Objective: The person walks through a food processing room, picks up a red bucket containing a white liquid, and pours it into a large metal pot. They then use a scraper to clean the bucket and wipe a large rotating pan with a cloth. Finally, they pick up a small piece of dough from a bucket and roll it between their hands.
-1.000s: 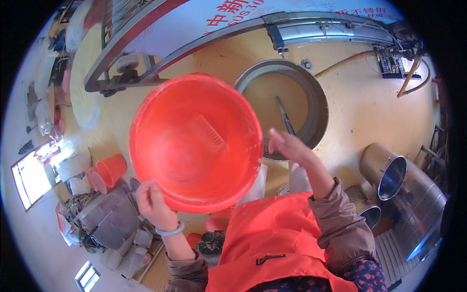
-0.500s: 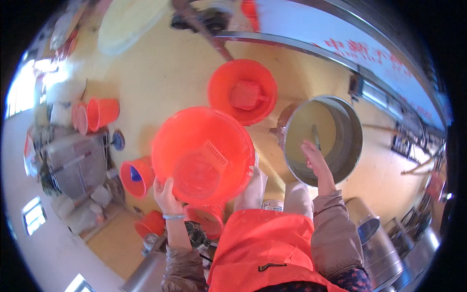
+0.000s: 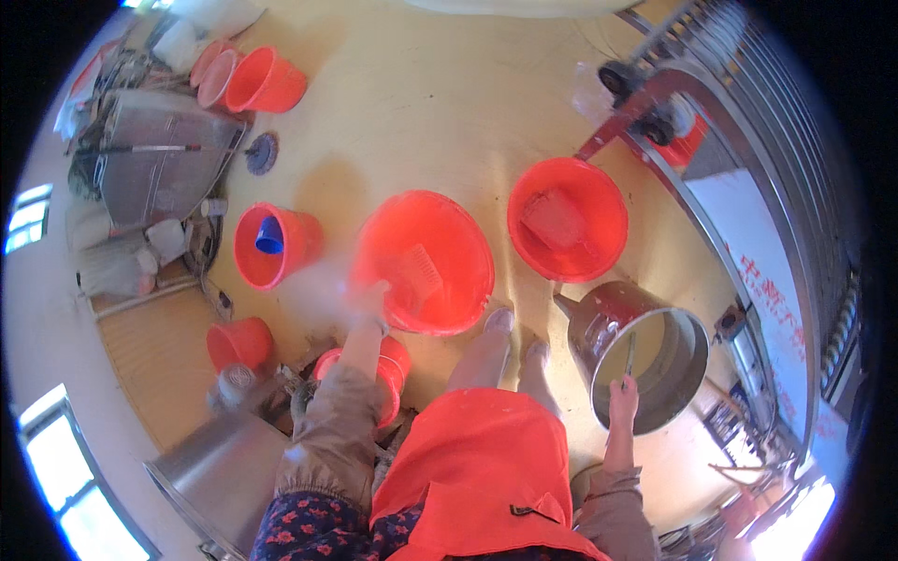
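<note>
while the left hand, blurred, grips the red basin by its rim, setting it down seems underway; beside it, the right hand closes on the steel pot edge; next likely calls for letting go gently.

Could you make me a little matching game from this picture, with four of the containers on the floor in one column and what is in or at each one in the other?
Things:
1. red basin by the left hand
2. second red basin
3. small red bucket
4. metal pot

States:
a. holds a blue cup
b. the right hand rests on its rim
c. the blurred left hand is at its rim
d. lies apart from both hands, with a red scoop inside

Pairs: 1-c, 2-d, 3-a, 4-b
</note>
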The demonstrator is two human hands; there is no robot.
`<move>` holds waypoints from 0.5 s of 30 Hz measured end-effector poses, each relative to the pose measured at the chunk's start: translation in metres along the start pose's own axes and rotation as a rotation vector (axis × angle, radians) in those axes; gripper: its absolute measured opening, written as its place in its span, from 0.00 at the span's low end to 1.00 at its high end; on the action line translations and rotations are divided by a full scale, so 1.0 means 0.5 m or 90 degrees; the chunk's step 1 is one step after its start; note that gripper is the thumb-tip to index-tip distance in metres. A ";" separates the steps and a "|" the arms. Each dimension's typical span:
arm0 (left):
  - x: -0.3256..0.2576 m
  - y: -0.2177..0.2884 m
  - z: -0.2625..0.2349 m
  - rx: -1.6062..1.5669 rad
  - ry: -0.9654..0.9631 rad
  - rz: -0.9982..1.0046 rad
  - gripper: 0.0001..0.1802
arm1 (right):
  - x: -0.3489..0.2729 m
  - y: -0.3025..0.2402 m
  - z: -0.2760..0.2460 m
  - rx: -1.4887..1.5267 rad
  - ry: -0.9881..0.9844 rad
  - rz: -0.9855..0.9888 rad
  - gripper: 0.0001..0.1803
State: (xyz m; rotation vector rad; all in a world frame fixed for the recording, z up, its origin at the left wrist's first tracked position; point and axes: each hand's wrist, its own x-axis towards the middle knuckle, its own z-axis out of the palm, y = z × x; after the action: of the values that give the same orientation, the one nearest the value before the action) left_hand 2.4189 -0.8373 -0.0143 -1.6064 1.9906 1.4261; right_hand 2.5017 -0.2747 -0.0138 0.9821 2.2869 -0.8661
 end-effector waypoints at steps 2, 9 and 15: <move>0.046 0.013 0.030 0.048 0.014 -0.012 0.36 | 0.003 0.001 0.008 0.013 0.015 -0.040 0.25; 0.253 0.050 0.170 -0.173 0.108 -0.054 0.31 | 0.013 -0.033 0.027 0.002 0.031 -0.113 0.21; 0.407 0.020 0.299 -0.608 0.051 -0.046 0.24 | 0.007 -0.070 0.042 0.118 -0.016 -0.119 0.22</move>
State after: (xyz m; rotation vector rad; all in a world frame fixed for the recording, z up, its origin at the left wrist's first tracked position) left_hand 2.2753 -0.8518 -0.2216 -2.0232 1.2756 2.5188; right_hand 2.4766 -0.3070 -0.0176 0.8370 2.3368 -1.1784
